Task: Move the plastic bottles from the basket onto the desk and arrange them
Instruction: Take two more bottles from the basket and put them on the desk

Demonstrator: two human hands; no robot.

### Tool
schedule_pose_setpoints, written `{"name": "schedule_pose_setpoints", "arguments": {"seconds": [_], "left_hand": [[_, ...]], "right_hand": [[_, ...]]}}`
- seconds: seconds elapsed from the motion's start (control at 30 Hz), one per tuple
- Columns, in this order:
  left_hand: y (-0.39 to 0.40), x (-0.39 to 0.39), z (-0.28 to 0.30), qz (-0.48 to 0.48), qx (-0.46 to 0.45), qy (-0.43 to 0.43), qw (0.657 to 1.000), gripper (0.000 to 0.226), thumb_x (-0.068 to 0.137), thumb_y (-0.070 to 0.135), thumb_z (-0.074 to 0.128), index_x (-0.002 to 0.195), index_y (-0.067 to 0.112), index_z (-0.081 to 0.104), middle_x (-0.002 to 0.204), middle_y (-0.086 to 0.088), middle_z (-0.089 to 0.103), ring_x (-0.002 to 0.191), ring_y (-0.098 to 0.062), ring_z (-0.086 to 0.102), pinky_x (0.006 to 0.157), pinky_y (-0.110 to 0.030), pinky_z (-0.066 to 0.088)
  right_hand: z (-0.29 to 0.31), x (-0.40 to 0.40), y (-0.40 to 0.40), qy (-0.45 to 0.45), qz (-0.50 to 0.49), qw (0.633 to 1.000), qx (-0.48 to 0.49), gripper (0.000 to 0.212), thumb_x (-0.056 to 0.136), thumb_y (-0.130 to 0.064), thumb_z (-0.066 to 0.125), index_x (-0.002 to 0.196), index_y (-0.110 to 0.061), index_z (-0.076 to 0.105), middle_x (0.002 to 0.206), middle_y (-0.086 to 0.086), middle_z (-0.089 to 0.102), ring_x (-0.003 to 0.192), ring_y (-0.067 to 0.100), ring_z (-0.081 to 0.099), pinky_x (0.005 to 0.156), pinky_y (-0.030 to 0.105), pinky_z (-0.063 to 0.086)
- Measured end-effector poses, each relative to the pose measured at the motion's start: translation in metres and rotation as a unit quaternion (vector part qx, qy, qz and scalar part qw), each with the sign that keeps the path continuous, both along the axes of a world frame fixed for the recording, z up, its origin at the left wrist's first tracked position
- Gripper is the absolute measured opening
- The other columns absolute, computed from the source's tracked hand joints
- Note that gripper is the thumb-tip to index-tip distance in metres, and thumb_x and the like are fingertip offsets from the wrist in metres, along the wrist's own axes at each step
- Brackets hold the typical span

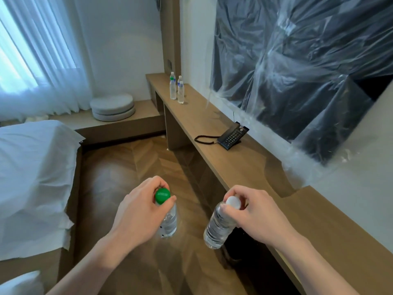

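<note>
My left hand (138,211) holds a clear plastic bottle with a green cap (169,220) by its neck, hanging over the wooden floor. My right hand (253,216) pinches the neck of a second clear bottle with a white cap (219,227), tilted, just left of the desk's front edge. The long wooden desk (238,165) runs along the right wall. At its far end stand three bottles (177,88) close together, upright. No basket is in view.
A black desk phone (231,136) with a coiled cord sits mid-desk. A plastic-covered dark panel (297,67) hangs on the wall above. A white-sheeted bed (32,171) fills the left. Round cushions (112,106) lie on a low ledge by the curtained window.
</note>
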State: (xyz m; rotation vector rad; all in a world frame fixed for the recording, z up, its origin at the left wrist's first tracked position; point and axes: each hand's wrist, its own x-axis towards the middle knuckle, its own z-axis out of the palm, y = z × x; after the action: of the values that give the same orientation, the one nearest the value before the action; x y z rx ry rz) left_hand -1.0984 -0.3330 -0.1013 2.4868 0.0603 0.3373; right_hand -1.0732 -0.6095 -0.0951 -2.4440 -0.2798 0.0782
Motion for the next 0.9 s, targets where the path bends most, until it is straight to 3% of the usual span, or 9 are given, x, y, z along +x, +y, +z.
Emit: {"name": "schedule_pose_setpoints", "arguments": {"seconds": [0.23, 0.4, 0.6, 0.9], "left_hand": [[0.046, 0.114, -0.001, -0.008, -0.02, 0.005, 1.0, 0.02, 0.09, 0.048, 0.073, 0.09, 0.036, 0.057, 0.083, 0.02, 0.064, 0.078, -0.004, 0.061, 0.062, -0.018, 0.041], [0.066, 0.205, -0.012, -0.001, -0.032, 0.021, 0.999, 0.021, 0.088, 0.046, 0.075, 0.088, 0.035, 0.057, 0.086, 0.02, 0.064, 0.073, -0.007, 0.061, 0.061, -0.027, 0.049], [0.096, 0.31, -0.004, 0.042, -0.019, 0.023, 0.999, 0.019, 0.089, 0.045, 0.074, 0.088, 0.035, 0.058, 0.077, 0.016, 0.064, 0.067, -0.009, 0.059, 0.057, -0.024, 0.041], [0.168, 0.438, 0.001, 0.093, -0.042, -0.004, 0.995, 0.019, 0.087, 0.046, 0.076, 0.087, 0.036, 0.059, 0.081, 0.016, 0.065, 0.069, -0.01, 0.061, 0.059, -0.032, 0.052]], "right_hand": [[0.002, 0.108, 0.04, 0.007, 0.002, 1.0, -0.01, 0.022, 0.088, -0.057, 0.07, 0.087, -0.035, 0.07, 0.085, -0.022, 0.072, 0.083, 0.005, 0.068, 0.072, 0.038, 0.062], [-0.008, 0.199, 0.061, 0.02, 0.018, 1.0, -0.008, 0.023, 0.089, -0.056, 0.07, 0.085, -0.033, 0.07, 0.085, -0.02, 0.07, 0.083, 0.007, 0.067, 0.068, 0.033, 0.06], [-0.011, 0.324, 0.093, 0.022, 0.044, 0.999, -0.019, 0.024, 0.087, -0.057, 0.071, 0.086, -0.034, 0.068, 0.084, -0.023, 0.067, 0.082, 0.006, 0.064, 0.068, 0.031, 0.059], [0.007, 0.486, 0.168, 0.018, 0.098, 0.995, -0.028, 0.027, 0.085, -0.064, 0.065, 0.089, -0.037, 0.066, 0.082, -0.015, 0.069, 0.083, 0.01, 0.068, 0.072, 0.038, 0.064]]}}
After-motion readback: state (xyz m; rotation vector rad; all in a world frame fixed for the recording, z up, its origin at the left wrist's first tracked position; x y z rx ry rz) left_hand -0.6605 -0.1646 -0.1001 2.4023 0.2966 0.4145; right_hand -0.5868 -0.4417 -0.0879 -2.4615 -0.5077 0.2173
